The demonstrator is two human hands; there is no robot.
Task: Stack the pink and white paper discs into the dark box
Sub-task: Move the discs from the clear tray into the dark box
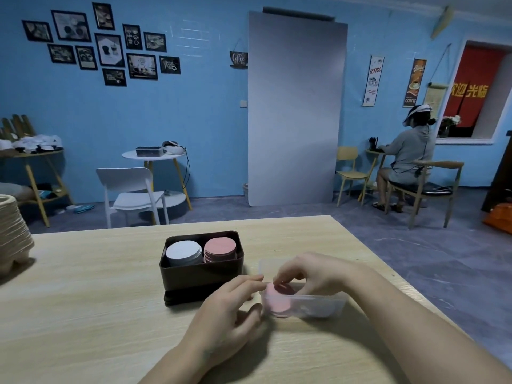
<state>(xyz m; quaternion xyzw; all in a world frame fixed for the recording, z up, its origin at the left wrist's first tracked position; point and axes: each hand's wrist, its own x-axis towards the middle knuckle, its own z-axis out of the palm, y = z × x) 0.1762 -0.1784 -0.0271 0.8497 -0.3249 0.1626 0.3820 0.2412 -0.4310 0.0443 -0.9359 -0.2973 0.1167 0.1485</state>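
Note:
The dark box stands on the wooden table. Inside it a stack of white discs fills the left half and a stack of pink discs the right half. Just right of the box sits a clear plastic container holding loose pink discs. My right hand reaches into the container from above and pinches the top edge of the pink discs. My left hand touches the container's left end, fingers loosely bent around it with the thumb against its near side.
A pile of moulded paper trays stands at the table's left edge. The table's right edge runs diagonally past my right forearm. Beyond the table are a white chair, small round tables and a seated person at the far right.

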